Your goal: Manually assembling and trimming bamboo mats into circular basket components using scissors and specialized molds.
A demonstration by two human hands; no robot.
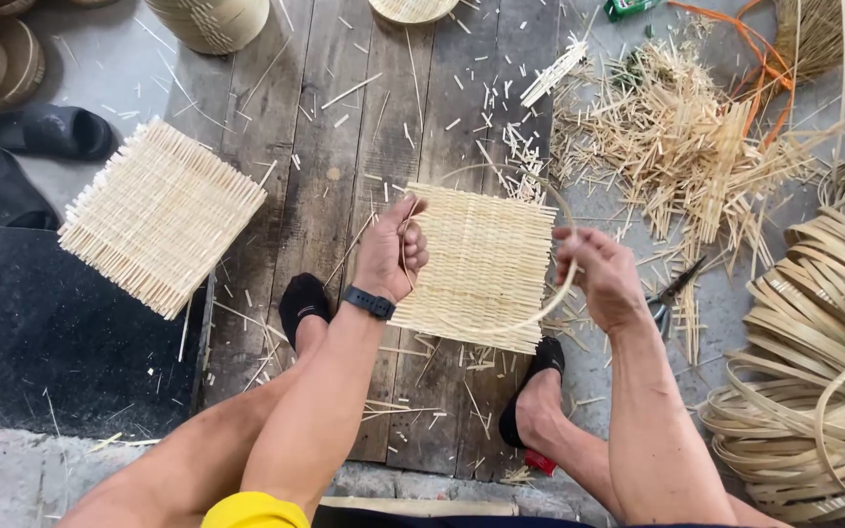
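While half-hidden behind them, woven mat under both hands' fingers closed on thin hoop strip

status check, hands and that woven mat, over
Left hand and right hand both grip a thin bamboo hoop over the woven bamboo mat. Second mat lies aside, clear.

A single head-worn view looks steeply down, close above the dark weathered wooden plank floor. The planks run up the frame's middle, with the person's forearms and feet entering from the bottom edge.
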